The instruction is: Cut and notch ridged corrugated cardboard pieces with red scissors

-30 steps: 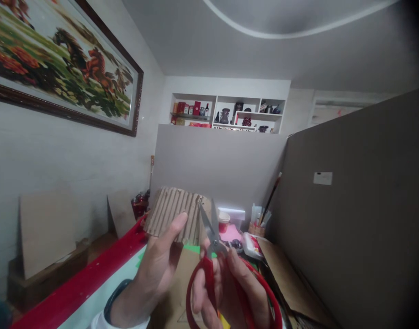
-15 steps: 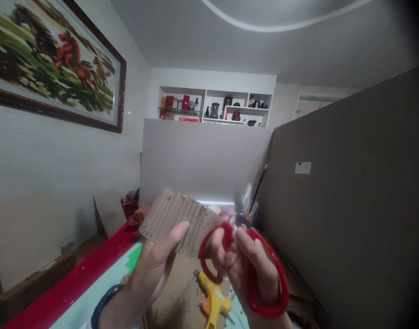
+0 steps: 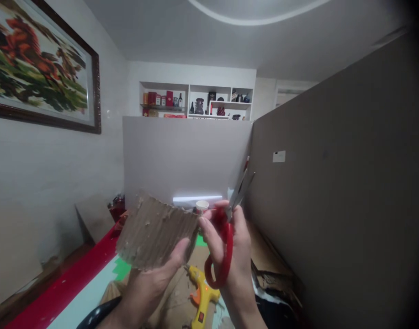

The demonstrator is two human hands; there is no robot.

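Note:
A ridged piece of corrugated cardboard [image 3: 154, 233] is held up in my left hand [image 3: 154, 283], the thumb pressed on its ridged face. My right hand [image 3: 233, 256] is closed around red-handled scissors [image 3: 226, 260], whose blades point up and stand slightly apart. The right thumb and a fingertip also touch the cardboard's right corner. Below both hands a yellow glue gun [image 3: 203, 292] with an orange trigger lies on a brown cardboard sheet [image 3: 170, 306].
A white cup [image 3: 202, 205] stands behind the hands. Grey panels [image 3: 188, 155] rise at the back and right. More cardboard [image 3: 271, 256] lies at the right. A red strip [image 3: 68, 278] runs along the table's left side, with a green piece [image 3: 121, 268] near it.
The scissors have turned in my right hand, and its fingers have moved to the cardboard's right corner. The cardboard has tilted and sits lower left. My view has shifted right.

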